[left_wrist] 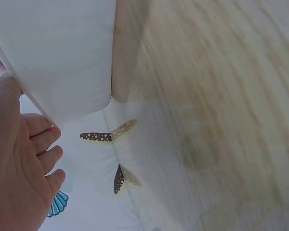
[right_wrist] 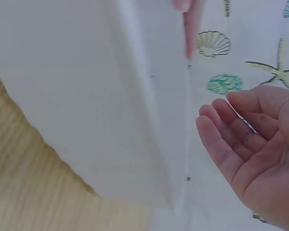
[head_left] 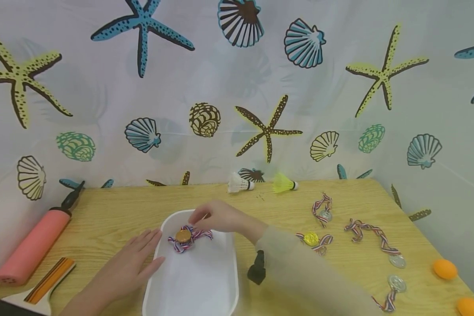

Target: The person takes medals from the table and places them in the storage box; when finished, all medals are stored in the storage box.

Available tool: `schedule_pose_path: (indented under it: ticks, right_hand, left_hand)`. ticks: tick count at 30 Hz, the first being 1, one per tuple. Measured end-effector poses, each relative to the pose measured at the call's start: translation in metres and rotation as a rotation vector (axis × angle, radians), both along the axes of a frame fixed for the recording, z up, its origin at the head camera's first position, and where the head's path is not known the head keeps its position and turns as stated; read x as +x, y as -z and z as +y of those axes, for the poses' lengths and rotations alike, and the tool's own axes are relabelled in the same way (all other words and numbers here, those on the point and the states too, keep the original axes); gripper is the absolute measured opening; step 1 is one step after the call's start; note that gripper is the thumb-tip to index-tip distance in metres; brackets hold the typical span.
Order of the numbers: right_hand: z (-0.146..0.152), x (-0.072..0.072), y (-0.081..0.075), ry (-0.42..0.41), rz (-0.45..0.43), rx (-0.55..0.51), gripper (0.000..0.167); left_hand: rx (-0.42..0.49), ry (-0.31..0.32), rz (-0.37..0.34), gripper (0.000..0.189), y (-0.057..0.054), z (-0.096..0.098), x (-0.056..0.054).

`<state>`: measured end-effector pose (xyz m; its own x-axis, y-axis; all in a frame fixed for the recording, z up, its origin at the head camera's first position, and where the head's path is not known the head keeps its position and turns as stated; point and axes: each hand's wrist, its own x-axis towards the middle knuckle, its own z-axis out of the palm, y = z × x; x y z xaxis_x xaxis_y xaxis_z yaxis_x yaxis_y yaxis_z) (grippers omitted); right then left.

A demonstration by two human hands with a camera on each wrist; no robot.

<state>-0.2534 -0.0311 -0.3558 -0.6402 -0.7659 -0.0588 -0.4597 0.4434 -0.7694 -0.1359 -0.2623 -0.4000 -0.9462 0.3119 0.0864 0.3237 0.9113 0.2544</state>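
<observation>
A white plastic tub [head_left: 195, 281] stands before me. Toward its far end lies a gold-coloured medal [head_left: 183, 236], with its red, white and blue ribbon bunched around it. My right hand [head_left: 218, 216] is over the tub's far right side, fingertips just above the ribbon. Its fingers are loosely curled, and in the right wrist view nothing shows between them. At the tub's left rim, my left hand [head_left: 130, 263] rests with extended fingers; in the left wrist view its fingertips [left_wrist: 55, 132] are right beside the tub wall.
Several ribboned medals lie to the right, including a gold one [head_left: 311, 238] and a silver one [head_left: 397, 283]. Orange balls [head_left: 444, 269] sit at the right edge. White [head_left: 238, 183] and yellow [head_left: 284, 183] shuttlecocks stand behind. A pink pump [head_left: 33, 248] and striped paddle handle [head_left: 50, 281] lie left.
</observation>
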Motion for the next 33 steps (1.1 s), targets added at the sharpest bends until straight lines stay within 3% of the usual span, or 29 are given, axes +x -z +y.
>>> schedule_pose_path:
  ticks: [6, 11, 16, 21, 33]
  right_hand:
    - [0.049, 0.002, -0.022, 0.050, -0.020, -0.164, 0.017]
    - [0.101, 0.001, -0.027, 0.132, -0.020, -0.251, 0.017]
    - [0.150, -0.003, -0.013, 0.218, -0.019, -0.212, 0.020]
    - [0.187, -0.007, 0.010, 0.271, 0.061, -0.122, 0.019]
    - [0.244, -0.013, 0.051, 0.292, 0.182, 0.082, 0.022]
  left_hand:
    - [-0.005, 0.002, 0.002, 0.066, 0.001, 0.002, -0.001]
    - [-0.009, 0.009, 0.015, 0.065, 0.002, 0.002, -0.001]
    - [-0.012, 0.014, 0.027, 0.064, 0.002, 0.002, -0.001]
    - [-0.004, 0.008, 0.028, 0.062, 0.001, 0.002, 0.000]
    - [-0.010, 0.012, 0.024, 0.064, 0.001, 0.002, 0.000]
